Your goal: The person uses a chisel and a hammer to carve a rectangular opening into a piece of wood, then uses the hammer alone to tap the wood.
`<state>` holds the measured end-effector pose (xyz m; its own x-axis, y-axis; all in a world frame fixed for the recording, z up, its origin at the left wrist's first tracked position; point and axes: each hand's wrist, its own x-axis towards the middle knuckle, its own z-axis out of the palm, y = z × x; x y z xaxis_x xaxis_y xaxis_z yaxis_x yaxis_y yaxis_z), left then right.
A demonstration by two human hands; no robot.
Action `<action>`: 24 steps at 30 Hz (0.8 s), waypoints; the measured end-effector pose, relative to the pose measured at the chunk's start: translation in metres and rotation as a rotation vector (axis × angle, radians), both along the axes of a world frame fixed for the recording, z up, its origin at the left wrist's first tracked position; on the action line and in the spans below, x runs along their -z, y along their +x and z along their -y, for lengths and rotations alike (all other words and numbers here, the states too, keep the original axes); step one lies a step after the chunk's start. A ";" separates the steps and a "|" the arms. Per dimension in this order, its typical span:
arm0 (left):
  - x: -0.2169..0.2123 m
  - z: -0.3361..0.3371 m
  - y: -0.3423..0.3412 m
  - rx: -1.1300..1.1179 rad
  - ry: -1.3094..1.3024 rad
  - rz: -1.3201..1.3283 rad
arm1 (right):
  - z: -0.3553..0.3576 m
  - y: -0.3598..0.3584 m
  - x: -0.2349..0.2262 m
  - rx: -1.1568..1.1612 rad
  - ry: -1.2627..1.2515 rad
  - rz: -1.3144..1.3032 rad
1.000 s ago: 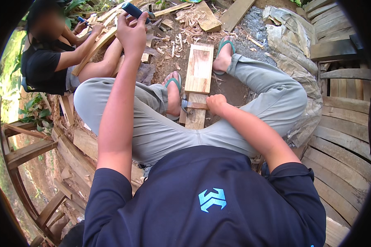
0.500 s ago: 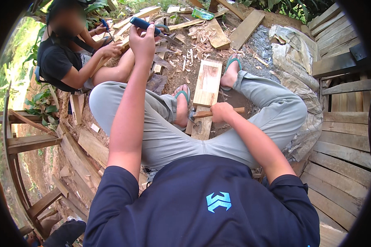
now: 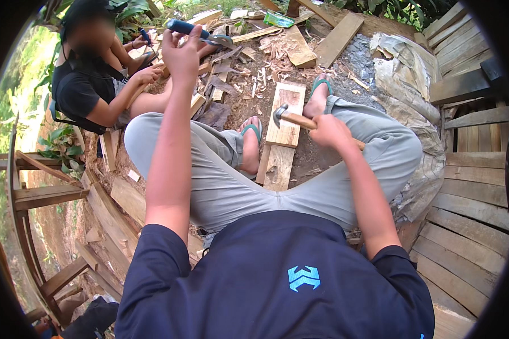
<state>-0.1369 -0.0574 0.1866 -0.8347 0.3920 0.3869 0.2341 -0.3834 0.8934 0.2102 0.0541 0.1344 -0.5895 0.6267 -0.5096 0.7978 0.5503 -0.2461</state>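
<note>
My left hand (image 3: 181,56) is raised at the upper left, its fingers closed round a blue-handled chisel (image 3: 182,27). The chisel's metal blade points to the right. In my right hand (image 3: 329,133) is a claw hammer (image 3: 300,120) with a wooden handle, gripped partway along it. The hammer's head hovers over a pale wooden block (image 3: 283,135) between my feet. A shallow recess shows in the block's upper face. Beneath the block's near end lies a longer, narrower board (image 3: 278,172).
A co-worker (image 3: 87,85) sits at the upper left, holding a blue-handled tool (image 3: 146,37). Wood shavings (image 3: 274,50), offcuts (image 3: 336,40) and a green bottle (image 3: 278,19) lie ahead. A crumpled sack (image 3: 404,73) and wooden slats (image 3: 469,214) are on the right.
My right hand has lifted the hammer up and away from the near end of the block. My left hand has shifted slightly left with the chisel, whose blade has swung more level.
</note>
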 end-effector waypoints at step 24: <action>0.000 0.257 -0.065 -0.022 -0.933 -0.140 | -0.105 0.021 -0.165 -0.041 0.219 -0.708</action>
